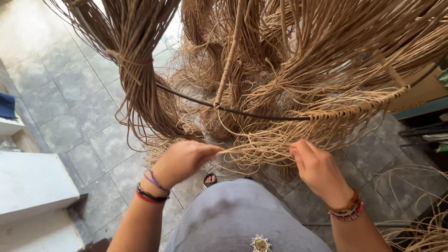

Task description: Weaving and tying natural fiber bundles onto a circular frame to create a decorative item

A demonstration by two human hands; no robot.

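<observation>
Tan cord [261,149] everywhere, hung in long bundles from a dark hoop [233,110] across the middle of the view. Left hand [182,161] closed, pinching a thin run of cord between thumb and fingers, drawn out level toward the right. Right hand [317,168] curled shut around the other end of that same loose sheaf, just below the hoop. Woven edge [368,105] of wrapped cord along the hoop's right part, rising to the upper right. Tied bundle [135,79] hanging at the left, cinched with a knot of the same cord, ends frayed near the floor [70,102]. Grey stone tiles on that floor, with a sandalled foot [210,178] showing between the wrists. Purple, black and red bands [151,189] on the left wrist; beaded bracelets [347,210] on the right. White ledge [32,182] at the left, blue cloth [7,105] above it. More loose cord [420,233] coiled at the lower right. Grey garment [238,219] below, with a small round ornament [260,243] at the bottom edge. No packages, labels or signs clear enough to tell.
</observation>
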